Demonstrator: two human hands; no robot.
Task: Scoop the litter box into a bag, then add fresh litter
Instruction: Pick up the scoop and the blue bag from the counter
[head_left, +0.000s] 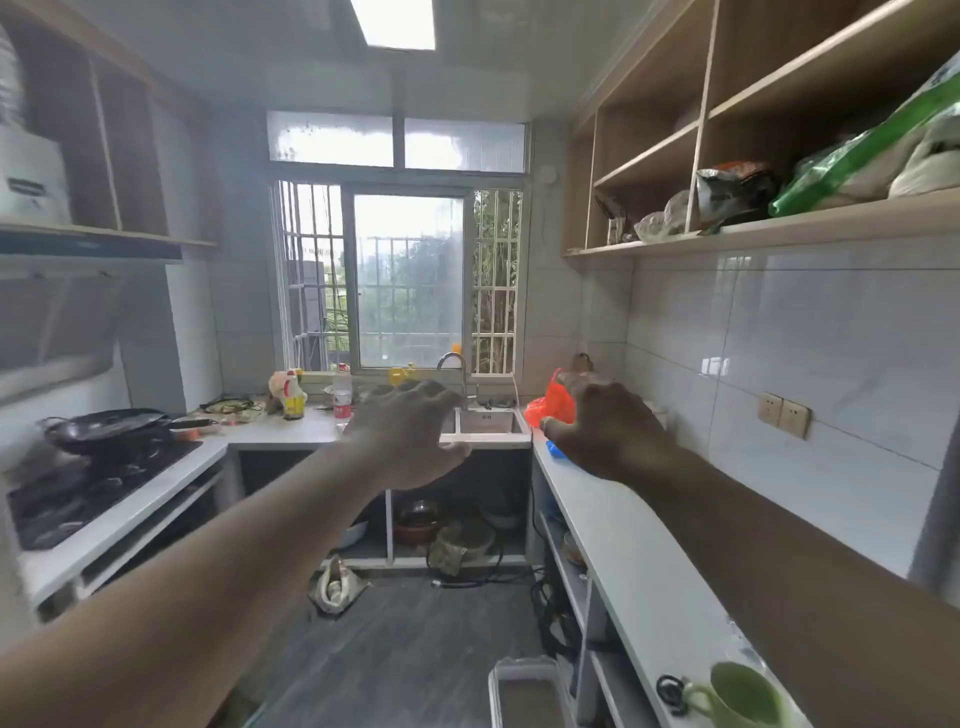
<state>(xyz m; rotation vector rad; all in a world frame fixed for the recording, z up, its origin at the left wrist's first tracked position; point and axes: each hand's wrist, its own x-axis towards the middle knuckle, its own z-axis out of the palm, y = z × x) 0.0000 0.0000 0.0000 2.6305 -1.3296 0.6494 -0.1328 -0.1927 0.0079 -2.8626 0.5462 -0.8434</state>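
Hands left (410, 436), right (608, 431) | both outstretched, fingers spread, grasping nothing

A pale, rectangular litter box (524, 691) sits on the grey floor; its contents look brownish, though blurred

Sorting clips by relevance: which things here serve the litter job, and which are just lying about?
Job:
left hand, open
right hand, open
litter box, probably, on floor
orange bag, possibly

Lying about:
wok
green mug
bottles
sink
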